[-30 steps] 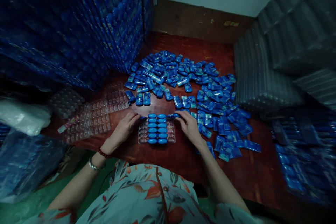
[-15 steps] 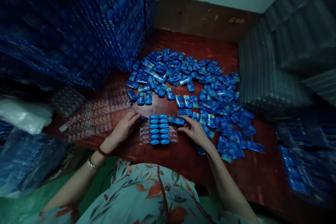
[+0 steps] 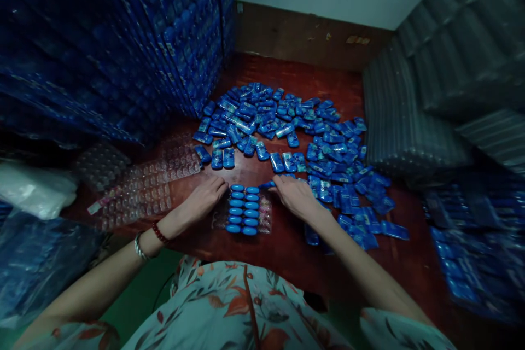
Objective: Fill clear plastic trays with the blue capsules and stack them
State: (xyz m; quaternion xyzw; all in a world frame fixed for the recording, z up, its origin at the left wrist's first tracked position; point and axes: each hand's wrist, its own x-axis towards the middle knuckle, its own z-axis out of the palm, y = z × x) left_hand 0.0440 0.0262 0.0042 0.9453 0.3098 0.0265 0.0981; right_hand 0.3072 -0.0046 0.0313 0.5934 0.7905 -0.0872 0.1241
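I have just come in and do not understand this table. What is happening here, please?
A person sits at a dark red wooden table with both hands at a clear plastic tray. Two middle columns of the tray hold blue packets; its outer pockets look unfilled. The left hand rests at the tray's left edge, the right hand at its upper right corner. A loose pile of blue packets lies beyond. Empty trays lie to the left.

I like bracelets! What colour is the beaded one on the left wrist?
Dark red: the beaded bracelet shows best in the head view, beside a silvery metal bangle.
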